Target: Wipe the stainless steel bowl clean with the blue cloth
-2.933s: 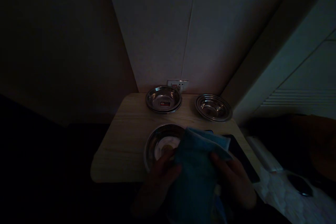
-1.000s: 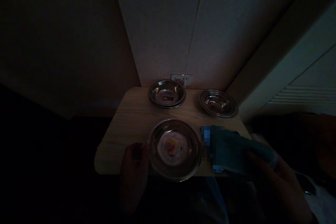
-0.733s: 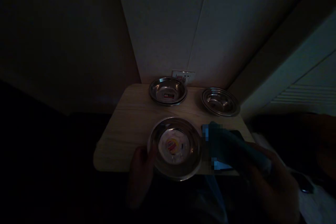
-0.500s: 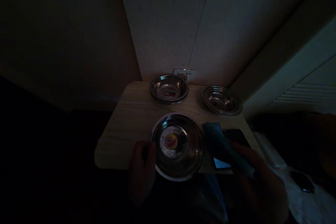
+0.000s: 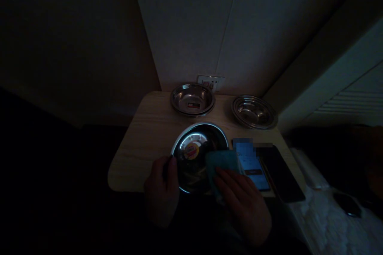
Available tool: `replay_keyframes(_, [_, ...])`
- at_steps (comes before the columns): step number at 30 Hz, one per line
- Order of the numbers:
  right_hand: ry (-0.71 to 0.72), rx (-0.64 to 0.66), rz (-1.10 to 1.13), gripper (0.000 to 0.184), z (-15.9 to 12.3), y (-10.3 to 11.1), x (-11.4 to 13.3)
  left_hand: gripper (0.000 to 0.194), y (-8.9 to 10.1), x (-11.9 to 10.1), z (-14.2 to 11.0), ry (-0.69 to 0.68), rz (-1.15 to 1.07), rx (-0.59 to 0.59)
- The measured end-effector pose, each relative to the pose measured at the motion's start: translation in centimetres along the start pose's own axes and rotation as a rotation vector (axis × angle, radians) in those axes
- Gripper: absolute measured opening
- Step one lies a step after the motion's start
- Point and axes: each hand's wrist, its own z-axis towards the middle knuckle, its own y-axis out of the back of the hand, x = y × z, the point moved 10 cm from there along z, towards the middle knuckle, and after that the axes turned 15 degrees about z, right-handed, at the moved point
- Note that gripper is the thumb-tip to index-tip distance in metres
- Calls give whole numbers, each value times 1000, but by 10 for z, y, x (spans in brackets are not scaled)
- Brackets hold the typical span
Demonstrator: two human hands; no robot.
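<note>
A shiny steel bowl (image 5: 191,169) with a round yellow and red sticker inside is tilted at the front of the small wooden table (image 5: 134,147). My left hand (image 5: 161,189) grips its left rim, thumb on the inner side. My right hand (image 5: 242,201) presses a folded teal cloth (image 5: 223,159) against the bowl's right side, fingers lying over the cloth. The cloth and fingers hide that part of the rim. The light is dim.
Stacked steel bowls (image 5: 193,99) stand at the back, beneath a wall socket (image 5: 211,82). Another nested stack (image 5: 254,112) is at the back right. A lit phone (image 5: 251,165) and a dark phone-like slab (image 5: 283,175) lie right. A black mouse-like object (image 5: 347,204) rests on pale bedding (image 5: 323,223).
The cloth, first between both hands, went into my right hand, out to the right, then back onto the bowl. My left hand took the rim, and the bowl has tilted.
</note>
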Motion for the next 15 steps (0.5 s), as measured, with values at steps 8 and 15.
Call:
replay_keyframes(8, [-191, 47, 81, 31, 6, -41, -5, 33, -14, 6, -15, 128, -11, 70])
replay_keyframes(15, [-246, 43, 111, 28, 12, -46, -9, 39, -14, -1, -19, -9, -29, -39])
